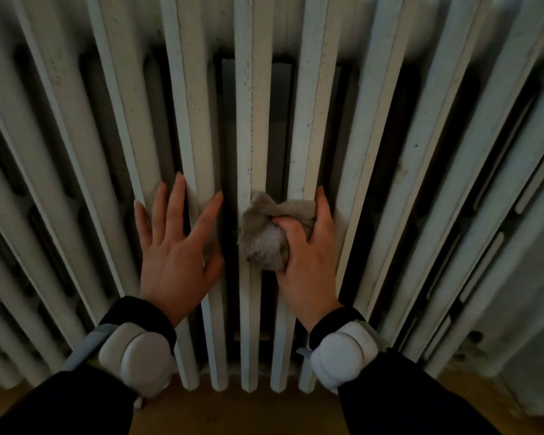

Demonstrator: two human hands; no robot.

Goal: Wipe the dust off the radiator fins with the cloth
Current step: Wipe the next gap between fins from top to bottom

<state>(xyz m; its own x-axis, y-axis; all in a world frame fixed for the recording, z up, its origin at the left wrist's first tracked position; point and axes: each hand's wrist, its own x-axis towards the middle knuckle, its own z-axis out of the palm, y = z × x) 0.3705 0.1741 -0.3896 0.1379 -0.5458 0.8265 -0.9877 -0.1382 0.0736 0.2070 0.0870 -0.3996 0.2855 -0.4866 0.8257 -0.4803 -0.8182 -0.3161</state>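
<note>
Against fins (248, 120), right hand (308, 255) round cloth (261, 243)

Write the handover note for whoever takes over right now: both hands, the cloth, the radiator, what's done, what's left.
The left hand is open, fingers spread flat on the fins left of centre, holding nothing.
The right hand grips the bunched cloth, pressing it against the lower part of the central fin.
The radiator shows dark specks on several fins above the hands.
Done: cannot tell which fins are already wiped.
Left: probably wipe up the central fin, then its neighbours and the gaps.
</note>
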